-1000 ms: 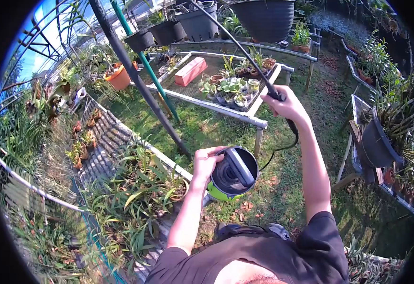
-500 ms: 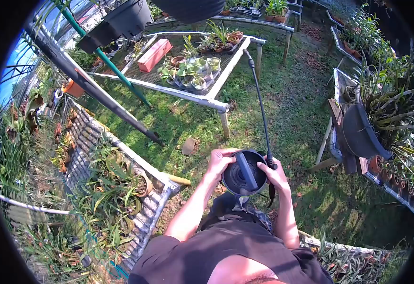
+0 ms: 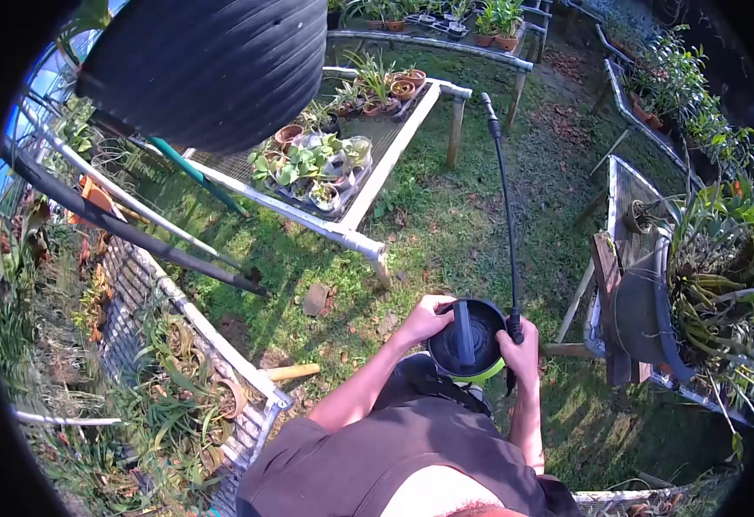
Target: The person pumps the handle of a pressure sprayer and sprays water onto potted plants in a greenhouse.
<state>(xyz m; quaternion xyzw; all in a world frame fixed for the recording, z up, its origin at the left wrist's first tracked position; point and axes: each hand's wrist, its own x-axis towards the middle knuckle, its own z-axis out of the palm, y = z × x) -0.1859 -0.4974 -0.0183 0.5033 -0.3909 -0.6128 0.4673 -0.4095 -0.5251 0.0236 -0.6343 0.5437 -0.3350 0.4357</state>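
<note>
A round sprayer tank [image 3: 478,334] with a black top, a bar handle across it and a green body is held close in front of my body. My left hand [image 3: 429,319] grips its left rim. At the right rim my right hand [image 3: 519,346] is closed round the black grip of the spray wand, with its thumb against the tank's edge. The long thin wand [image 3: 508,215] points forward and up, its nozzle tip [image 3: 491,116] over the grass. A black hose hangs below the right hand, partly hidden.
Potted plants [image 3: 308,168] stand on a mesh table [image 3: 364,228] ahead. A big black hanging pot [image 3: 213,73] looms at the upper left, near a slanting dark pole [image 3: 135,228]. At the right a hanging planter [image 3: 648,314] sits beside a rack. Plants line a left bench [image 3: 204,332].
The wand has swung from upper left to pointing forward. My right hand has come down to the tank's rim. The tank sits farther right, and the black hanging pot looms larger.
</note>
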